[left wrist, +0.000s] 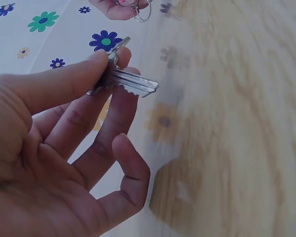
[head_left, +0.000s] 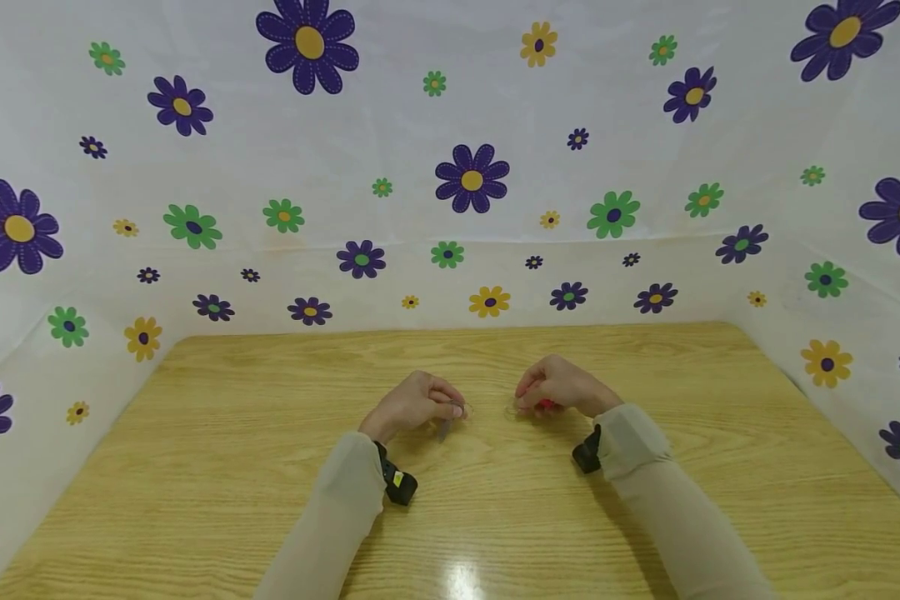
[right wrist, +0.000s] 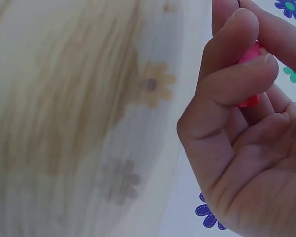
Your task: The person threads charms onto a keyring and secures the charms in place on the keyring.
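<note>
My left hand (head_left: 417, 400) pinches a silver key (left wrist: 135, 83) between thumb and fingers, its toothed blade pointing outward in the left wrist view. A small metal ring (head_left: 469, 409) shows at its fingertips. Across a short gap, my right hand (head_left: 562, 383) holds a thin metal key ring (left wrist: 143, 12) at its fingertips. Within the curled fingers of that hand sits a red-pink piece (right wrist: 249, 101), mostly covered, so its shape cannot be made out. Both hands are just above the wooden table (head_left: 270, 500), apart from each other.
White cloth with printed flowers (head_left: 472, 179) stands behind the table and along both sides. Black wrist cameras are strapped to the left wrist (head_left: 399, 485) and the right wrist (head_left: 587, 452). Light glares on the table near its front (head_left: 462, 579).
</note>
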The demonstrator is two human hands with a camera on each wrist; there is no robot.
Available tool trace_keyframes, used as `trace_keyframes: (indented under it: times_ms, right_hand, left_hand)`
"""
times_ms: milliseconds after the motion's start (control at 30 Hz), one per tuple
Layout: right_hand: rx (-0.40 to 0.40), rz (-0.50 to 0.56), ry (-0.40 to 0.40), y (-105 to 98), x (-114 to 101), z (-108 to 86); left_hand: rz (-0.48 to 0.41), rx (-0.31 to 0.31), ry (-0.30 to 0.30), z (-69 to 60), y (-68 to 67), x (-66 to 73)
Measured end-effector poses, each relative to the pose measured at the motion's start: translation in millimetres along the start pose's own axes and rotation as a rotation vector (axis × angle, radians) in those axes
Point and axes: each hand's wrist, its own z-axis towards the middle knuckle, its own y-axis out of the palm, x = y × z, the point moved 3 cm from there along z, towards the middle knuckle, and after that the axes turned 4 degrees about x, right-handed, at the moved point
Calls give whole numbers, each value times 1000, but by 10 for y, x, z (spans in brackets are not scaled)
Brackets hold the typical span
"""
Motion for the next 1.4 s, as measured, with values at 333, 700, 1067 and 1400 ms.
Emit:
trace_keyframes:
  times_ms: [333, 700, 1067, 1400]
  right_hand:
    - [0, 27, -16, 58, -57, -9]
    - [-9, 22, -39, 98, -80, 9]
    - [-47, 36, -62, 151, -122, 28]
    - [-56, 35, -85, 186, -169, 46]
  left_hand:
    - [1, 40, 51, 50, 61, 45]
    - [9, 42, 55, 98, 102, 87]
    - [3, 30, 80, 119, 141, 122]
    - [-11, 33, 80, 141, 165, 129]
